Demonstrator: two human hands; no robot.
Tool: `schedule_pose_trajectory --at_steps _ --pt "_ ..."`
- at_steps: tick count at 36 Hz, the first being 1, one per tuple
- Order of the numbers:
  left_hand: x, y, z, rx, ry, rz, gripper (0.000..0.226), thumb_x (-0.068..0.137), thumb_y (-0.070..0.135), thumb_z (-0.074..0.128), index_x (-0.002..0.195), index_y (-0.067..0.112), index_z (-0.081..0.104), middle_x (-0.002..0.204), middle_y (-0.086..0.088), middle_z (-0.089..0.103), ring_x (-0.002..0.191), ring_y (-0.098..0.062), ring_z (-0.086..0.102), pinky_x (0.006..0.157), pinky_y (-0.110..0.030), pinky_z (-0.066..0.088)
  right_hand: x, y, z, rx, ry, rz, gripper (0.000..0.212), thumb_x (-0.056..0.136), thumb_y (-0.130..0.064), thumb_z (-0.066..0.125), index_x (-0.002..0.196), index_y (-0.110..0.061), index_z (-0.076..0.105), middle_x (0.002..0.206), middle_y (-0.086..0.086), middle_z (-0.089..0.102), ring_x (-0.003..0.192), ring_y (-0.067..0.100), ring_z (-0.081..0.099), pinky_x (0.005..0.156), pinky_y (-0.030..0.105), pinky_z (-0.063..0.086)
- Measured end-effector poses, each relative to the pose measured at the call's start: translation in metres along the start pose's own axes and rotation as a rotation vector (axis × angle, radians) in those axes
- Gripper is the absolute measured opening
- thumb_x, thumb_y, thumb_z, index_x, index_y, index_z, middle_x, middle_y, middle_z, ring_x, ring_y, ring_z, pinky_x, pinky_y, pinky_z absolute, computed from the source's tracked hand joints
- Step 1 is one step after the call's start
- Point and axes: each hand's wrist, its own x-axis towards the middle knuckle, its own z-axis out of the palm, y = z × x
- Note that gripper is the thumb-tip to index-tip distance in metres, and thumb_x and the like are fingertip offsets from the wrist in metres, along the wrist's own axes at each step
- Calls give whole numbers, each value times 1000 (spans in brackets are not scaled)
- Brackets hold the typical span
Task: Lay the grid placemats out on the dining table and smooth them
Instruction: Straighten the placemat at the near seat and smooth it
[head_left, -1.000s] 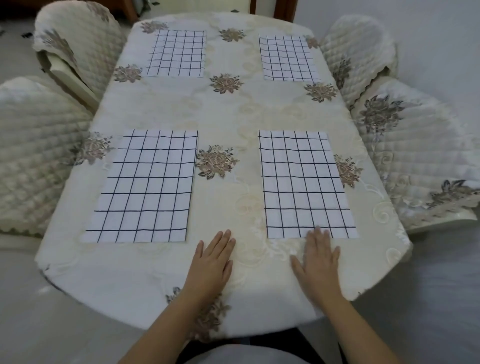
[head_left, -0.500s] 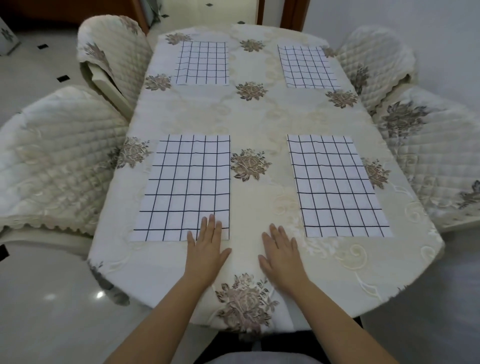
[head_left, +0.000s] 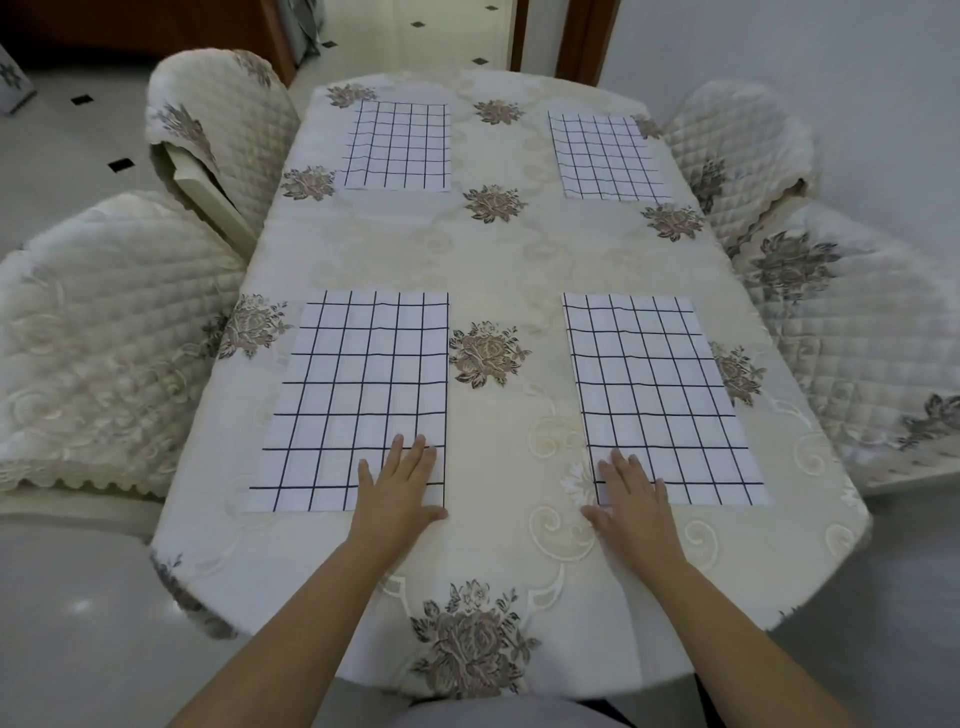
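Pressing the left hand flat on the near left placemat, fingers straight and close together, thumb out at the mat's near inner corner, at about 7 o'clock on the surface. Pressing the right hand flat on the near right placemat at about 5 o'clock, fingers straight and slightly fanned over its near inner corner. Gripping nothing with either hand, only bearing down.

Judging this as smoothing both near mats at once. Weighing the relation that matters: each mat lying with its long axis from 6 to 12 o'clock, most of its length ahead of the hand, the left mat's bulk spreading toward 10 o'clock from the left hand, the right mat's toward 2 o'clock from the right hand. Probably calling for strokes away from the body and outward, each hand serving its own side.

Noting faint waviness in the right mat's grid lines. Finding bare cloth between the two mats and past their far edges, leaving room to slide; minding the rim curving near the outer corners and the padded chairs just beside at 9 and 3 o'clock.

Farther off, at 11 and 1 o'clock, seeing the far left placemat and far right placemat lying flat, well apart from both hands.
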Motion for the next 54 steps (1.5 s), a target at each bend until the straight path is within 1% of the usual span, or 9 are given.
schedule_pose_trajectory --at_steps 12,21,26,32,37,42,49,52,54 --pt "9 6 -3 -7 -118 28 68 98 36 40 150 23 -1 157 6 -13 144 -19 -15 111 -59 9 4 5 2 23 -12 -22 55 98 -34 38 146 -12 24 157 6 13 146 24 9 116 43 10" --pt "9 4 -2 95 -103 160 60 99 39 34 150 28 5 158 -4 -12 145 -25 -13 112 -58 12 6 5 5 47 -6 -3 93 70 -56 -2 144 -10 31 155 8 20 145 27 15 114 47 15" --pt "6 10 2 77 -59 181 49 100 25 28 148 24 18 158 -7 -7 145 -26 -10 111 -57 14 4 1 2 11 -55 -4 72 84 -46 11 146 -12 26 156 8 15 145 26 12 115 45 14" --pt "5 6 9 59 69 248 44 86 9 57 129 4 53 148 -14 35 135 -38 35 89 -71 37 9 2 4 -20 -67 30 51 80 -34 35 110 -6 67 120 18 63 106 37 64 74 52 53" --pt "5 1 16 73 132 272 41 82 8 56 123 2 58 143 -13 44 129 -36 44 82 -69 41 6 3 6 10 -58 22 62 83 -38 24 125 -7 57 138 16 49 126 37 48 93 54 44" --pt "4 3 14 97 18 227 47 97 14 35 143 6 31 157 -2 5 146 -24 5 110 -59 17 8 5 6 -10 -31 -36 80 78 -48 4 140 -11 40 152 10 29 142 31 24 108 50 28" --pt "2 -7 13 202 185 330 36 70 18 72 104 14 62 119 -7 66 107 -25 64 60 -50 57 12 10 6 -33 -92 -7 55 82 -37 31 115 -8 64 127 16 60 112 37 60 75 51 53" --pt "-2 -11 13 223 204 326 41 81 29 40 120 17 48 122 -7 64 108 -25 64 61 -46 57 10 7 3 -48 -65 -43 73 81 -46 14 133 -10 49 146 13 40 134 34 39 97 52 41" --pt "-6 -16 12 218 193 273 43 81 31 55 121 16 47 122 -9 64 107 -27 64 61 -47 56 9 8 2 -37 -80 -50 87 74 -52 -2 144 -14 33 155 8 20 144 28 17 109 48 26"
